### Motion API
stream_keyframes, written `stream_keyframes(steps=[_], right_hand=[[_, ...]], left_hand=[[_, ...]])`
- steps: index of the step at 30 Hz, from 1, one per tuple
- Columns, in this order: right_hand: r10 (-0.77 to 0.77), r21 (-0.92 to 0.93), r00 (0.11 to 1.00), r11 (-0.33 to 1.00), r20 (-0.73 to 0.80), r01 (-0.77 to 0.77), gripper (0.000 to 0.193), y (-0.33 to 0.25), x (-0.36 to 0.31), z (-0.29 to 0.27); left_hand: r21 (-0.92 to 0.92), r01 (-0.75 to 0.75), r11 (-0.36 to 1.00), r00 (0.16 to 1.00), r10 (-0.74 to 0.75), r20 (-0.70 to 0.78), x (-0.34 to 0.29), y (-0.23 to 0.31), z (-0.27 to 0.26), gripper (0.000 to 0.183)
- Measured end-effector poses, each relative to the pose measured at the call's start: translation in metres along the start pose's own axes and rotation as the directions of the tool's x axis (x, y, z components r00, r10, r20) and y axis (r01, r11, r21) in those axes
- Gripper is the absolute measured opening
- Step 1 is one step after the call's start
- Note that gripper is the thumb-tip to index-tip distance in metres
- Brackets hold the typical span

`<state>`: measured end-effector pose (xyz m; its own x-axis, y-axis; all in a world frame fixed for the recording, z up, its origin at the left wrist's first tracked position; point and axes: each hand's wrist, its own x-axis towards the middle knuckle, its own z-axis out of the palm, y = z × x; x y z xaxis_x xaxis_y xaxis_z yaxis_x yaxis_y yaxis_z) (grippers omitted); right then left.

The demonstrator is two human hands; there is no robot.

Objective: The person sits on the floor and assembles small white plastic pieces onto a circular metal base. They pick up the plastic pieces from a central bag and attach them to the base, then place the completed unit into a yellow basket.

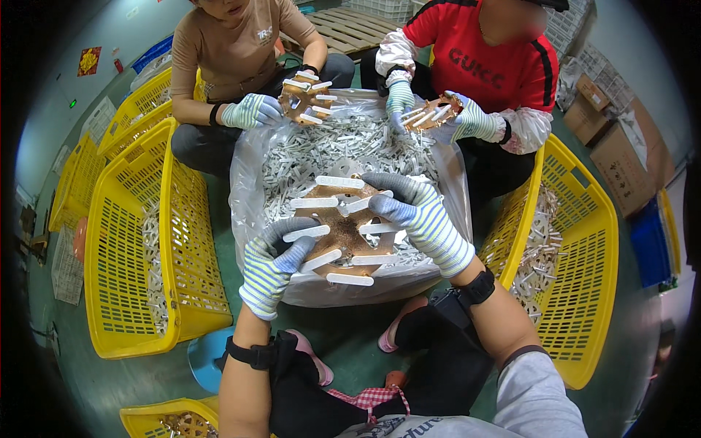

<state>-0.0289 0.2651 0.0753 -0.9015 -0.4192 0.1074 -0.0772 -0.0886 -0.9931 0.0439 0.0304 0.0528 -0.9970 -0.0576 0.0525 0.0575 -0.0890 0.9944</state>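
Between my hands is a copper-coloured round metal plate (348,238) with cut-outs, lifted above a plastic-lined bin (246,212). Several flat, pale strips (350,279) sit around its edge, pointing outward. My left hand (268,269), in a striped glove with grey fingertips, grips the plate's left edge beside a strip. At the upper right, my right hand (431,223), gloved alike, pinches the rim near another strip. A heap of loose silvery strips (365,146) fills the bin underneath. Part of the plate's rim is hidden by my fingers.
Across the bin, one person holds a similar plate (298,101) at left, another person one (432,114) at right. Yellow crates (173,241) with metal pieces flank the bin; another crate (566,306) stands right. A blue stool (207,359) is near my left forearm.
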Motion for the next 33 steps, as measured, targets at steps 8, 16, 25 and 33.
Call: stream_keyframes(steps=[8, 16, 25, 33], right_hand=[[0.01, -0.013, 1.0, 1.0, 0.003, -0.009, 0.051, 0.002, 0.002, 0.001], [0.0, 0.018, 1.0, 1.0, 0.026, -0.001, 0.052, 0.007, 0.001, -0.002], [-0.645, -0.6, 0.762, 0.587, 0.06, 0.544, 0.032, 0.01, 0.005, -0.001], [-0.615, -0.68, 0.713, 0.366, 0.335, 0.636, 0.03, 0.006, 0.007, 0.002]], left_hand=[[-0.094, 0.028, 0.995, 1.0, -0.028, 0.01, 0.0, -0.003, 0.0, 0.027], [-0.072, -0.02, 0.997, 0.999, 0.017, -0.042, -0.001, -0.004, 0.003, 0.027], [-0.071, -0.093, 0.993, 0.984, 0.081, -0.161, 0.002, -0.006, 0.003, 0.023], [-0.045, -0.096, 0.994, 0.983, 0.088, -0.159, 0.001, -0.005, 0.003, 0.022]])
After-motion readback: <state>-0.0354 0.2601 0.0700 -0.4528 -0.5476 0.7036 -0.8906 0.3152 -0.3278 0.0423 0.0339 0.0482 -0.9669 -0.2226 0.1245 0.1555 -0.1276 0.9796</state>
